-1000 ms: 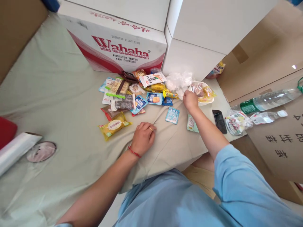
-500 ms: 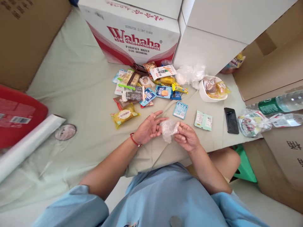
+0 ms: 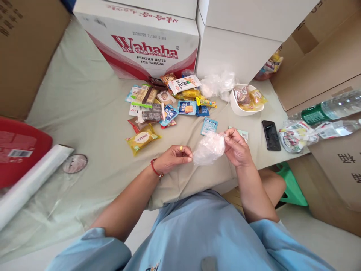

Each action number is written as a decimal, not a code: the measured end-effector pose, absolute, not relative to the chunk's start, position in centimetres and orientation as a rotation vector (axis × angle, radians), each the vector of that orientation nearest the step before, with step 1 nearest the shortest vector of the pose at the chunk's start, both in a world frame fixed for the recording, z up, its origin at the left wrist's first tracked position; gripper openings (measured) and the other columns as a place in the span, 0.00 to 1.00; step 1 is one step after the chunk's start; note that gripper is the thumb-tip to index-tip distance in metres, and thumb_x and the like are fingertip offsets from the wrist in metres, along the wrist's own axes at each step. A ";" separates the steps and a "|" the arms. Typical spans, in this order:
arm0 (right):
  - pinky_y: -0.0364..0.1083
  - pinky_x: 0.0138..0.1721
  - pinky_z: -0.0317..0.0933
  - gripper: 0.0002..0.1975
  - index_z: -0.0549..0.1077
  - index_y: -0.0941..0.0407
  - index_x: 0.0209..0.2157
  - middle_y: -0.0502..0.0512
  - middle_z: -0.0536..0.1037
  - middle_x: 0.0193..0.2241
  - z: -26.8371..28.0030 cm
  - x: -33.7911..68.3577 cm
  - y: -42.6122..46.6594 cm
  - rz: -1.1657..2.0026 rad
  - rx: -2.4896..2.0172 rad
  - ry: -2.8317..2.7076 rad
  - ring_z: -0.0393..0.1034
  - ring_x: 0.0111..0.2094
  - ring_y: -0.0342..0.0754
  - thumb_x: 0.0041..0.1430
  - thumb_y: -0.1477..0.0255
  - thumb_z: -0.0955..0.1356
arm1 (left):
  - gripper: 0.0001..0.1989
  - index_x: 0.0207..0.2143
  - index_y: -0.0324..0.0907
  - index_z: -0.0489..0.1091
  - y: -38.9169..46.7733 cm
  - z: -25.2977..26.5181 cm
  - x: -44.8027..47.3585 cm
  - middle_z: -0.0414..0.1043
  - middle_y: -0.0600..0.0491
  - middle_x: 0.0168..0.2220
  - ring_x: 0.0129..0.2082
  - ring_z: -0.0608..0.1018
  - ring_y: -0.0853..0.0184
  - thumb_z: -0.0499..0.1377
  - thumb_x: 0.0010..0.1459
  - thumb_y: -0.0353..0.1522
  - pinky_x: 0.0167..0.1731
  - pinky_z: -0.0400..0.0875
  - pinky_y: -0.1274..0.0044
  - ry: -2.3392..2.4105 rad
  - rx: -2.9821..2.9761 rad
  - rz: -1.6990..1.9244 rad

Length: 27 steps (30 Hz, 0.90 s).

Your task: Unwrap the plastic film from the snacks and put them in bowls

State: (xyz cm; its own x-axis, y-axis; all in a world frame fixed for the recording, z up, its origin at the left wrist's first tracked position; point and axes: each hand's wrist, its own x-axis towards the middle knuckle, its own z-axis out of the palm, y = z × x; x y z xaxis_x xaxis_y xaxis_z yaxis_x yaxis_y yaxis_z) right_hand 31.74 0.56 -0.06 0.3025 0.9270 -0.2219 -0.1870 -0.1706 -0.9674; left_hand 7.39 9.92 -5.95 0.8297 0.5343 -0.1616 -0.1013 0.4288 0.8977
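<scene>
A crumpled clear plastic bag is stretched between my two hands above the front of the cloth-covered table. My left hand, with a ring and a red bracelet, pinches its left edge between thumb and finger. On the other side my right hand grips the bag's upper right end. Just beyond the bag lies a light blue packet. A pale green packet is partly covered by my right hand. Farther back is a heap of wrapped snacks, with a yellow snack packet at its near left.
A white bowl holds wrapped snacks, beside more crumpled clear bags. A black phone and plastic bottles lie at the right. A Wahaha carton stands behind; a white roll and red container are left.
The bag has been pulled wider between my hands. My left hand has gone from spread fingers to a pinch on its edge, while my right hand has moved right and up, over the pale green packet.
</scene>
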 end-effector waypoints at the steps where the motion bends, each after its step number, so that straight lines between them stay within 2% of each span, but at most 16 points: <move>1: 0.47 0.30 0.64 0.21 0.65 0.48 0.33 0.49 0.69 0.28 -0.2 31.6 0.6 1.190 -1.363 -0.740 0.64 0.29 0.49 0.49 0.52 0.75 | 0.14 0.28 0.40 0.76 9.8 -5.9 7.5 0.73 0.53 0.31 0.27 0.71 0.72 0.74 0.49 0.39 0.28 0.65 0.79 0.464 1.036 0.467; 4: 0.45 0.28 0.62 0.21 0.65 0.49 0.33 0.47 0.66 0.25 -1.1 30.8 0.9 1.262 -1.298 -0.693 0.61 0.26 0.47 0.49 0.53 0.75 | 0.13 0.29 0.42 0.75 9.4 -6.0 7.7 0.73 0.51 0.39 0.28 0.71 0.72 0.73 0.48 0.38 0.27 0.68 0.78 0.439 0.924 0.480; 8: 0.44 0.29 0.63 0.18 0.66 0.50 0.33 0.46 0.67 0.26 -2.8 30.5 1.9 1.259 -1.345 -0.698 0.62 0.26 0.45 0.52 0.56 0.74 | 0.14 0.27 0.41 0.72 9.1 -6.3 7.7 0.73 0.51 0.36 0.28 0.72 0.71 0.74 0.45 0.36 0.29 0.71 0.76 0.393 0.846 0.437; 10: 0.46 0.34 0.65 0.16 0.68 0.51 0.35 0.49 0.71 0.32 -3.3 30.7 2.0 1.021 -1.536 -0.743 0.67 0.32 0.47 0.53 0.56 0.73 | 0.13 0.27 0.41 0.72 9.1 -6.5 7.8 0.73 0.51 0.37 0.30 0.73 0.71 0.73 0.47 0.36 0.31 0.73 0.75 0.408 0.853 0.498; 12: 0.47 0.39 0.66 0.14 0.69 0.51 0.37 0.52 0.74 0.37 -3.4 30.8 1.7 0.646 -1.710 -0.789 0.69 0.37 0.48 0.57 0.57 0.71 | 0.13 0.28 0.41 0.73 9.2 -6.7 8.0 0.75 0.49 0.41 0.36 0.76 0.68 0.73 0.49 0.36 0.36 0.74 0.73 0.461 0.899 0.605; 14: 0.47 0.40 0.66 0.12 0.70 0.51 0.39 0.52 0.74 0.37 -3.0 30.2 1.1 0.455 -1.749 -0.861 0.70 0.38 0.48 0.63 0.57 0.69 | 0.13 0.28 0.41 0.73 9.2 -7.0 8.1 0.76 0.47 0.43 0.42 0.77 0.64 0.73 0.49 0.37 0.40 0.74 0.72 0.513 0.962 0.699; 16: 0.46 0.38 0.66 0.12 0.71 0.50 0.42 0.53 0.76 0.39 -2.7 28.7 0.4 0.567 -1.698 -0.978 0.71 0.39 0.49 0.64 0.57 0.68 | 0.14 0.27 0.41 0.74 9.1 -7.3 8.2 0.77 0.46 0.44 0.46 0.78 0.62 0.74 0.49 0.38 0.45 0.73 0.71 0.541 1.039 0.737; 19: 0.45 0.36 0.67 0.20 0.73 0.48 0.48 0.55 0.77 0.47 -3.0 26.3 0.2 0.857 -1.617 -1.113 0.73 0.44 0.50 0.56 0.58 0.75 | 0.13 0.26 0.41 0.74 8.9 -7.4 8.1 0.78 0.45 0.47 0.50 0.78 0.59 0.72 0.51 0.38 0.52 0.71 0.67 0.547 1.141 0.706; 21: 0.46 0.37 0.67 0.17 0.74 0.50 0.45 0.54 0.79 0.43 -3.7 25.7 0.4 0.932 -1.609 -1.083 0.73 0.42 0.50 0.56 0.60 0.75 | 0.12 0.26 0.41 0.74 8.9 -7.4 8.0 0.79 0.44 0.50 0.52 0.79 0.57 0.71 0.52 0.38 0.56 0.70 0.64 0.534 1.149 0.688; 23: 0.46 0.37 0.66 0.11 0.75 0.51 0.38 0.50 0.78 0.34 -4.4 26.3 0.6 0.944 -1.602 -0.981 0.71 0.35 0.48 0.59 0.60 0.72 | 0.10 0.25 0.42 0.74 9.0 -7.2 7.9 0.79 0.44 0.52 0.53 0.79 0.55 0.70 0.51 0.36 0.57 0.69 0.62 0.537 1.114 0.720; 25: 0.45 0.35 0.64 0.11 0.74 0.51 0.34 0.48 0.76 0.29 -4.6 27.7 0.4 0.960 -1.562 -0.850 0.68 0.30 0.46 0.59 0.59 0.72 | 0.09 0.23 0.42 0.72 9.4 -7.0 7.9 0.80 0.45 0.50 0.54 0.79 0.54 0.70 0.48 0.33 0.57 0.70 0.60 0.567 1.045 0.787; 27: 0.44 0.33 0.63 0.12 0.74 0.51 0.34 0.47 0.75 0.29 -4.5 29.2 0.1 1.013 -1.487 -0.716 0.67 0.29 0.45 0.56 0.59 0.74 | 0.08 0.23 0.42 0.70 9.8 -6.9 8.0 0.80 0.47 0.47 0.53 0.80 0.53 0.68 0.47 0.32 0.56 0.71 0.59 0.600 0.962 0.846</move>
State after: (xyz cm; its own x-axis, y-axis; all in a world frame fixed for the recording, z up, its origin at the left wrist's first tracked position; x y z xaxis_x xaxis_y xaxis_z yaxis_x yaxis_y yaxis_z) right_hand 29.19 0.09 -4.46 0.4433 0.8738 -0.2000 -0.1029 -0.1720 -0.9797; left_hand 7.98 9.79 -6.88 0.5462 0.8342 -0.0757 -0.3469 0.3075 0.8861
